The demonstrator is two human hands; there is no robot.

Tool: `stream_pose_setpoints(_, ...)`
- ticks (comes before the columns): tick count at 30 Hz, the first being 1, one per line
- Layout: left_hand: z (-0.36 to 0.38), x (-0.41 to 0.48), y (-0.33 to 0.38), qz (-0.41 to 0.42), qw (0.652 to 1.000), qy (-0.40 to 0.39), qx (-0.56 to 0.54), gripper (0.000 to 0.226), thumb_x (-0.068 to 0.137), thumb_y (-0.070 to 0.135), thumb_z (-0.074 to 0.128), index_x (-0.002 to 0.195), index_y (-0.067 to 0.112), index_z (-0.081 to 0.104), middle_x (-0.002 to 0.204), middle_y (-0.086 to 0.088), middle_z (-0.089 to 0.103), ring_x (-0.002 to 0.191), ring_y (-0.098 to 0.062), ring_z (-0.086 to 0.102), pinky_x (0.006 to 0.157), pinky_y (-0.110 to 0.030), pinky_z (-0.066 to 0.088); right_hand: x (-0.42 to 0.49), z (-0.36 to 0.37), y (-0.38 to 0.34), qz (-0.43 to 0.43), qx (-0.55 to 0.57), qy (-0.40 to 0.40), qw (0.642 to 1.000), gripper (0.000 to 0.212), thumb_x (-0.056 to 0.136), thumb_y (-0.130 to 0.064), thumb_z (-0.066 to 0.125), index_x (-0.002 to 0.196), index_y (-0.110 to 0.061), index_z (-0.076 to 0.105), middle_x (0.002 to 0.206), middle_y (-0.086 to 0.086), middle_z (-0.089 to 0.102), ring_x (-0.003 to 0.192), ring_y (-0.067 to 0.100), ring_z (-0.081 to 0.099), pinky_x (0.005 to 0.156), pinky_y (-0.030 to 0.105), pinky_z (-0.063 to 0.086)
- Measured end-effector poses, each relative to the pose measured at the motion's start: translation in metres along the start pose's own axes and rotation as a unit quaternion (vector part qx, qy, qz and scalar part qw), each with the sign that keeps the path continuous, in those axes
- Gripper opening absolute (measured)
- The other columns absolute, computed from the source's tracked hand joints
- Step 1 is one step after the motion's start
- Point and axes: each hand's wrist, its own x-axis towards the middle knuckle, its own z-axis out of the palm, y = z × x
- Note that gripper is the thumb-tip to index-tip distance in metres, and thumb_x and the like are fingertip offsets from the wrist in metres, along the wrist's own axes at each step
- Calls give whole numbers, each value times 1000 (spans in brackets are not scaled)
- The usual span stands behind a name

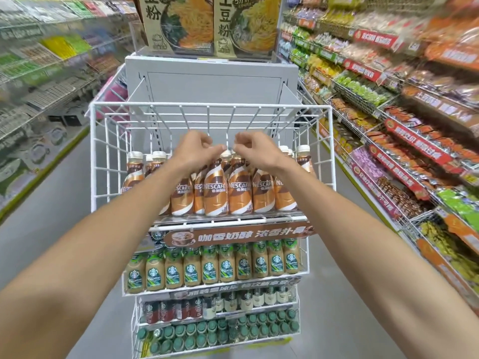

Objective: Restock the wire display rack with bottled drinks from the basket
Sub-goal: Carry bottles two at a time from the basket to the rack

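Left hand [195, 149] and right hand [252, 149] close together, fingers curled down at the caps of the middle NESCAFE bottles [239, 193] in the top tier of the wire rack [207, 106], probably to set them straight with labels to the front. Real grip or only touch: impossible to tell. Below, a brown banner [241, 235] reading 咖香奶醇 浓香扑鼻, then Starbucks bottles [210, 268]; basket not in view.

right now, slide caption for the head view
Left hand and right hand at the caps of brown-and-white coffee bottles on the top tier of the white wire rack
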Motion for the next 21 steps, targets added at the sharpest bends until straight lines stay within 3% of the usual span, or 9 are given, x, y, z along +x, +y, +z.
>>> stream_pose_setpoints(2, -10, 1, 13, 95, 983, 33, 154, 67, 92, 55, 65, 135, 5, 59, 126, -14, 69, 115, -31, 66, 101, -49, 53, -8, -13, -3, -21, 9, 37, 999, 47, 105, -22, 57, 147, -2, 53, 147, 13, 60, 134, 24, 58, 115, 37, 46)
stream_pose_setpoints(5, -13, -9, 44, 233, 918, 18, 321, 66, 98, 58, 51, 137, 4, 54, 136, -20, 62, 125, -39, 58, 101, -55, 48, -29, -37, 5, -42, -53, 73, 995, 45, 107, -28, 53, 143, -2, 58, 144, 12, 63, 131, 23, 60, 111, 30, 45)
stream_pose_setpoints(8, 13, -32, 75, 287, 887, -51, 358, 69, 99, 64, 41, 141, 10, 48, 142, -18, 57, 128, -38, 55, 101, -52, 47, -64, -64, 31, -29, -161, 89, 982, 58, 105, -47, 44, 140, -5, 61, 142, 13, 65, 131, 28, 60, 104, 35, 45)
stream_pose_setpoints(10, 41, -47, 95, 318, 868, -76, 374, 68, 97, 72, 34, 128, 14, 54, 130, -16, 64, 114, -36, 61, 94, -50, 52, -96, -84, 58, 0, -221, 77, 972, 59, 105, -49, 44, 139, -4, 60, 141, 16, 64, 131, 34, 59, 108, 43, 47)
stream_pose_setpoints(12, 76, -66, 122, 358, 847, -84, 383, 68, 94, 76, 30, 110, 16, 57, 111, -13, 69, 98, -35, 64, 83, -48, 55, -137, -108, 92, 35, -270, 71, 960, 56, 106, -50, 45, 132, -4, 61, 133, 20, 65, 123, 39, 60, 101, 50, 49)
stream_pose_setpoints(15, 144, -101, 175, 409, 812, -110, 401, 74, 94, 75, 31, 122, 13, 59, 122, -13, 68, 110, -35, 65, 85, -46, 53, -219, -151, 150, 104, -314, 73, 941, 61, 102, -58, 39, 140, -12, 53, 137, 20, 60, 127, 40, 57, 103, 52, 48)
stream_pose_setpoints(18, 227, -152, 230, 433, 799, -163, 384, 74, 95, 73, 34, 130, 11, 56, 130, -13, 64, 122, -34, 60, 92, -46, 50, -321, -194, 212, 209, -319, 68, 922, 63, 103, -60, 40, 151, -20, 44, 149, 15, 52, 136, 36, 52, 107, 53, 47)
stream_pose_setpoints(21, 320, -215, 281, 456, 783, -223, 360, 69, 98, 68, 38, 132, 10, 54, 135, -15, 61, 127, -35, 57, 97, -45, 48, -439, -234, 265, 298, -314, 71, 898, 61, 103, -63, 38, 148, -23, 46, 150, 12, 51, 136, 35, 52, 106, 49, 47)
